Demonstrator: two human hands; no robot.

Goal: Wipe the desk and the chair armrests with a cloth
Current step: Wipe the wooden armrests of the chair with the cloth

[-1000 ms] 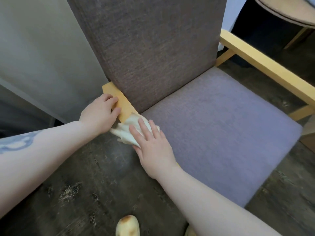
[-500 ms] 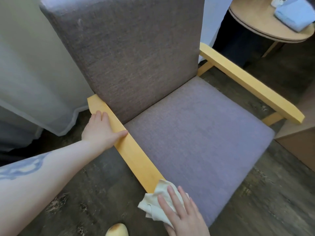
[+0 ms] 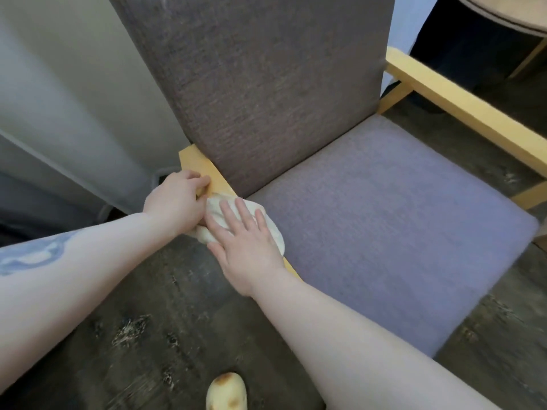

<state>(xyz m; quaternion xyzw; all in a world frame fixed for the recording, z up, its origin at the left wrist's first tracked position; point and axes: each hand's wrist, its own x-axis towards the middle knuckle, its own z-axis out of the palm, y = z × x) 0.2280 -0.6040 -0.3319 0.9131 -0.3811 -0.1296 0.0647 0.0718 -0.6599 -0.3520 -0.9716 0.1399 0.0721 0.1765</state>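
Note:
A chair with a grey fabric back [image 3: 266, 93] and a lilac-grey seat [image 3: 384, 220] has yellow wooden armrests. On the left armrest [image 3: 196, 162], near the backrest, lies a cream cloth [image 3: 217, 207]. My right hand [image 3: 248, 247] presses flat on the cloth, fingers spread. Just behind it, my left hand [image 3: 177, 199] grips the outer edge of the same armrest and touches the cloth. Most of this armrest is hidden under the hands and my right forearm. The right armrest [image 3: 461, 108] runs along the far side, untouched.
A pale curtain [image 3: 74, 99] hangs at the left, close to the chair back. A round wooden table edge [image 3: 503, 10] shows at the top right. The floor [image 3: 148, 335] is dark worn wood. A tan shoe tip [image 3: 226, 392] sits at the bottom.
My right hand slid the cloth from the front end of the left armrest back up to the backrest end, beside my left hand. The view has tilted closer to the chair.

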